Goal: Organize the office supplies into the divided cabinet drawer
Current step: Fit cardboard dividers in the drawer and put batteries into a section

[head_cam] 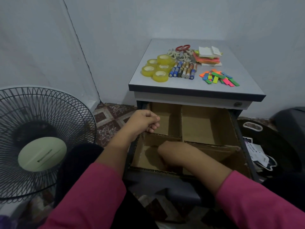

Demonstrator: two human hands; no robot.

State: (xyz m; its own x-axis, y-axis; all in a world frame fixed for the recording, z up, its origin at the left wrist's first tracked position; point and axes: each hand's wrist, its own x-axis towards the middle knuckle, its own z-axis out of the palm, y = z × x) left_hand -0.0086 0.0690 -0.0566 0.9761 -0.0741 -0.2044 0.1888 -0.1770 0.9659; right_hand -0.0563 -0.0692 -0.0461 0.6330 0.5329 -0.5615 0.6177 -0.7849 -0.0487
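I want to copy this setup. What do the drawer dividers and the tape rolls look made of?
Drawer dividers: matte brown corrugated cardboard, judging by the ragged fluted edges. Tape rolls: glossy, translucent yellowish plastic film, probably on lighter card cores.

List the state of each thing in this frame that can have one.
Drawer: pulled open, compartments bare.
Tape rolls: on cabinet top, unsorted.
Batteries: lying in a cluster on top.
Scissors: closed, on top.
Left hand: curled, at drawer's left edge.
Right hand: inside near-left compartment, fingers hidden.

matt cardboard dividers (181, 123), glossy tape rolls (157, 67)
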